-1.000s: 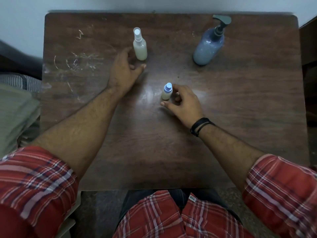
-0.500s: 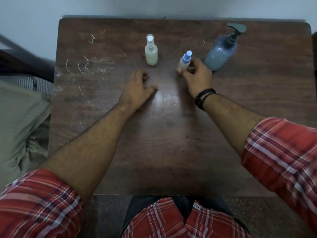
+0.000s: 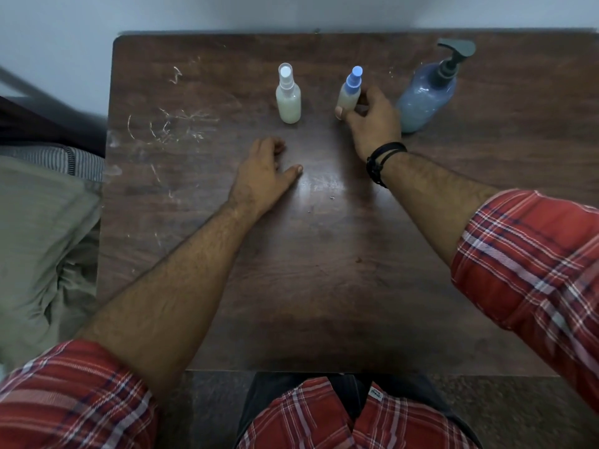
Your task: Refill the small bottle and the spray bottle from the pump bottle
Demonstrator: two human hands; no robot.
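The small bottle [image 3: 349,92], pale with a blue cap, stands upright at the back of the wooden table [image 3: 324,270]. My right hand [image 3: 372,124] grips it from the right, thumb and fingers curled round its body. To its left stands the spray bottle [image 3: 288,100], whitish with a clear cap, untouched. The blue pump bottle [image 3: 428,98] with a grey pump head stands just right of my right hand. My left hand [image 3: 264,171] rests on the table in front of the spray bottle, fingers loosely curled, holding nothing.
A pale wall runs behind the table's far edge. White scratches mark the table's left part. Grey-green cloth [image 3: 39,247] and a striped fabric [image 3: 58,160] lie beyond the table's left edge. My lap sits at the near edge.
My right hand carried the small bottle from the table's middle to the back, between the spray bottle and the pump bottle. My left hand drew back from the spray bottle and rests on the table.
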